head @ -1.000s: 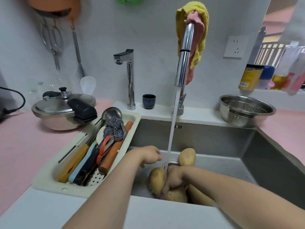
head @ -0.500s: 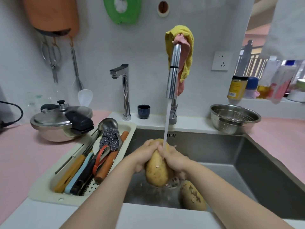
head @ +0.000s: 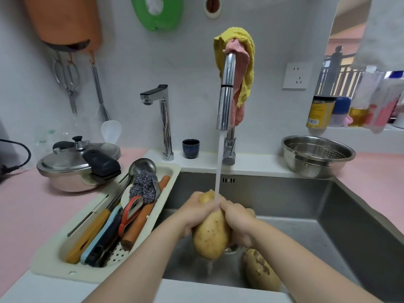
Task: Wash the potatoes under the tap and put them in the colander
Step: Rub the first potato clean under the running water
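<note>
A large yellow potato [head: 211, 234] hangs upright over the steel sink [head: 306, 206], under the water stream from the tall chrome tap [head: 226, 101]. My left hand [head: 194, 212] grips its left side and my right hand [head: 238, 221] grips its right side, both near the top where the water lands. A second, dirtier potato [head: 261, 270] lies on the sink floor at the front right. The steel colander [head: 317, 156] stands on the counter behind the sink's right corner, with nothing visible inside.
A cream drainer tray [head: 54, 259] with knives, a ladle and a scourer sits left of the sink. A pressure cooker [head: 76, 165] stands on the pink counter at left. A second tap [head: 162, 119] and a dark cup [head: 190, 148] stand behind the sink. Bottles line the right ledge.
One second ago my right hand held potatoes on the sink floor. Both hands have since lifted one potato up under the water stream and hold it there.
</note>
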Motion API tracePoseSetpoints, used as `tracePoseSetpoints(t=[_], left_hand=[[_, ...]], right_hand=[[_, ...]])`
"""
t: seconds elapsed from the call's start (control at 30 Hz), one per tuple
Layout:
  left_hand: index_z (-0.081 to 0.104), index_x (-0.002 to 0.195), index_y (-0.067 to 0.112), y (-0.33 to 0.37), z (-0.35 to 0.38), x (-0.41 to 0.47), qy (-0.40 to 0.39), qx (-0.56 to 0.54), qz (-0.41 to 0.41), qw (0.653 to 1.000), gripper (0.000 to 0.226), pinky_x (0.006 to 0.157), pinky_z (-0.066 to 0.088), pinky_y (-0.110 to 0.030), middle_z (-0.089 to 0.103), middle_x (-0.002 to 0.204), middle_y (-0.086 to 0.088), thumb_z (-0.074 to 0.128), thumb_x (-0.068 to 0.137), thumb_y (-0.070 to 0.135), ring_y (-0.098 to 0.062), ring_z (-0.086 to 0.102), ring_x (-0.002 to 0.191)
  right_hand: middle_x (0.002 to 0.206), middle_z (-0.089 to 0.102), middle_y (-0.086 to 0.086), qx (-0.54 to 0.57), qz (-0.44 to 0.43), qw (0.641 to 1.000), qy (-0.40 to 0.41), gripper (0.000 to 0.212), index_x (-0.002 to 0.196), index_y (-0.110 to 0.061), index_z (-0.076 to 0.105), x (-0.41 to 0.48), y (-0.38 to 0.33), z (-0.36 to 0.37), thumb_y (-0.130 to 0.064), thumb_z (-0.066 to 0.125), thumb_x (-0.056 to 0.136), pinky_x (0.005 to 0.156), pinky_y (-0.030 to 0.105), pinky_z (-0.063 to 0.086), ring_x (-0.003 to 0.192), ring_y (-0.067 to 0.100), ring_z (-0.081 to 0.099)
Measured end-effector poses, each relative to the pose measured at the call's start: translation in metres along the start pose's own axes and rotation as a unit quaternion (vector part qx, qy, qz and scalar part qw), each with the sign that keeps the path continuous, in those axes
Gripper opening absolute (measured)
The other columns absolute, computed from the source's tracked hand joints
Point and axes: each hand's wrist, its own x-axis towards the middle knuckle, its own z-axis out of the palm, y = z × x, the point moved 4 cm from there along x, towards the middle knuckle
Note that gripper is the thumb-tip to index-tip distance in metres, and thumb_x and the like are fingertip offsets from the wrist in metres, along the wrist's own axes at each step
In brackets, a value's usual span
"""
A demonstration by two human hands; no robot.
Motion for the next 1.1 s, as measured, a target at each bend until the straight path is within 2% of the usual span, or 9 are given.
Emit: tracePoseSetpoints(t=[0.13,0.2,0.27,0.37,0.43,0.53,0.6,0.67,1.1], left_hand=[[0.055,0.119,0.028,0.006,-0.008,0.005,0.007,0.014,-0.021,1.000,0.057,0.096,0.056,-0.052,0.069,0.117,-0.007,0.081,0.076,0.055,-0.026,0.067,0.109],[0.053,0.129,0.026,0.010,-0.013,0.006,-0.003,0.043,-0.032,0.999,0.074,0.095,0.057,-0.053,0.069,0.118,-0.007,0.082,0.069,0.060,-0.027,0.068,0.108],[0.050,0.134,0.028,0.012,-0.017,0.012,-0.011,0.063,-0.033,0.997,0.073,0.096,0.056,-0.054,0.066,0.121,-0.007,0.080,0.075,0.057,-0.028,0.066,0.109],[0.045,0.137,0.034,0.013,-0.021,0.022,-0.006,0.086,-0.034,0.996,0.069,0.096,0.056,-0.054,0.060,0.126,-0.005,0.078,0.080,0.055,-0.029,0.063,0.112],[0.044,0.138,0.033,0.012,-0.020,0.025,-0.007,0.082,-0.032,0.996,0.066,0.095,0.057,-0.050,0.059,0.124,-0.004,0.076,0.084,0.052,-0.027,0.062,0.111],[0.045,0.138,0.030,0.013,-0.016,0.027,-0.020,0.080,-0.014,0.997,0.059,0.086,0.055,-0.038,0.058,0.114,0.003,0.072,0.089,0.048,-0.017,0.060,0.101],[0.045,0.139,0.030,0.013,-0.015,0.030,-0.025,0.095,-0.004,0.995,0.060,0.088,0.053,-0.037,0.057,0.112,0.006,0.072,0.089,0.049,-0.016,0.058,0.102],[0.043,0.141,0.032,0.013,-0.015,0.030,-0.027,0.103,-0.007,0.994,0.064,0.092,0.053,-0.039,0.055,0.120,0.003,0.072,0.088,0.052,-0.021,0.058,0.111],[0.043,0.140,0.034,0.013,-0.016,0.030,-0.016,0.098,0.000,0.995,0.063,0.092,0.057,-0.046,0.057,0.120,0.003,0.071,0.087,0.055,-0.023,0.061,0.110]], right_hand=[[0.109,0.066,0.006,-0.057,-0.025,0.998,-0.005,0.036,0.121,-0.024,0.057,-0.001,-0.014,-0.007,-0.049,0.033,0.109,0.079,0.046,0.055,0.099,0.025,0.063],[0.095,0.063,0.002,-0.097,-0.085,0.990,0.057,0.033,0.118,-0.021,0.059,0.007,-0.034,-0.016,-0.042,0.035,0.110,0.073,0.038,0.052,0.081,0.019,0.060],[0.095,0.062,0.006,-0.119,-0.152,0.970,0.150,0.033,0.135,-0.018,0.052,0.020,-0.062,-0.030,-0.036,0.041,0.109,0.065,0.034,0.052,0.070,0.021,0.059],[0.132,0.060,0.015,-0.194,-0.222,0.930,0.220,0.057,0.159,-0.017,0.028,0.042,-0.105,-0.050,-0.037,0.042,0.108,0.090,0.044,0.053,0.105,0.034,0.061],[0.142,0.058,0.015,-0.212,-0.246,0.920,0.221,0.058,0.160,-0.018,0.028,0.058,-0.125,-0.056,-0.039,0.042,0.108,0.098,0.045,0.049,0.115,0.033,0.058],[0.105,0.067,0.009,-0.216,-0.273,0.912,0.215,0.031,0.127,-0.016,0.057,0.075,-0.144,-0.059,-0.034,0.042,0.108,0.078,0.037,0.051,0.092,0.032,0.063],[0.081,0.062,0.003,-0.217,-0.289,0.906,0.220,0.026,0.092,-0.017,0.059,0.082,-0.151,-0.060,-0.027,0.041,0.107,0.069,0.035,0.047,0.076,0.028,0.058],[0.074,0.058,0.000,-0.215,-0.289,0.906,0.221,0.033,0.078,-0.020,0.055,0.087,-0.153,-0.062,-0.024,0.039,0.107,0.070,0.037,0.046,0.075,0.029,0.054],[0.069,0.055,0.007,-0.161,-0.279,0.927,0.193,0.032,0.077,-0.016,0.054,0.088,-0.158,-0.068,-0.018,0.037,0.105,0.049,0.030,0.040,0.053,0.025,0.049]])
